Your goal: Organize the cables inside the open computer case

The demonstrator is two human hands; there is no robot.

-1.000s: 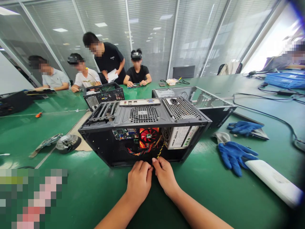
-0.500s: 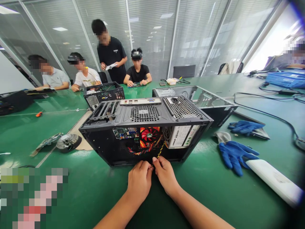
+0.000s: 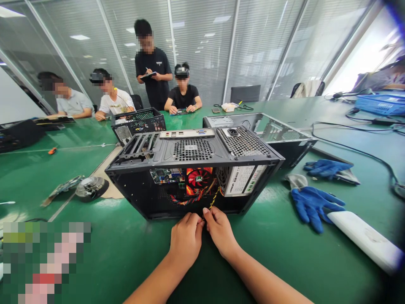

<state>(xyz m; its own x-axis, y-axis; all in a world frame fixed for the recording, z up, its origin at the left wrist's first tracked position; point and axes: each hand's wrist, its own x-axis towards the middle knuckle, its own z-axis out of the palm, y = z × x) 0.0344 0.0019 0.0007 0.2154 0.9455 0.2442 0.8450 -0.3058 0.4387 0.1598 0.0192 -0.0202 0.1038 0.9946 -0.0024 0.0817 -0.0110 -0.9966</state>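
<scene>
Straight ahead a black computer case [image 3: 133, 185] stands on the green table with its side open toward me. Inside it show a red-and-black fan [image 3: 199, 179], a power supply [image 3: 243, 180] with a white label, and bundled coloured wires. A twisted yellow-and-black cable [image 3: 214, 198] runs down from the power supply into the fingers of my right hand [image 3: 220, 230], pinched between thumb and forefinger. Close beside it, my left hand [image 3: 186, 236] is closed at the fingertips; whatever it pinches is too small and hidden to name.
Blue work gloves [image 3: 311, 207] and a white oblong object [image 3: 363, 238] lie at the right. Another open case [image 3: 284, 147] stands behind. To the left are a round metal part [image 3: 90, 188] and a circuit board [image 3: 63, 190]. Several people are across the table [image 3: 133, 261].
My hands keep almost the same pose at the cable. Across the table, the standing person has shifted right and now holds a pen over a dark pad.
</scene>
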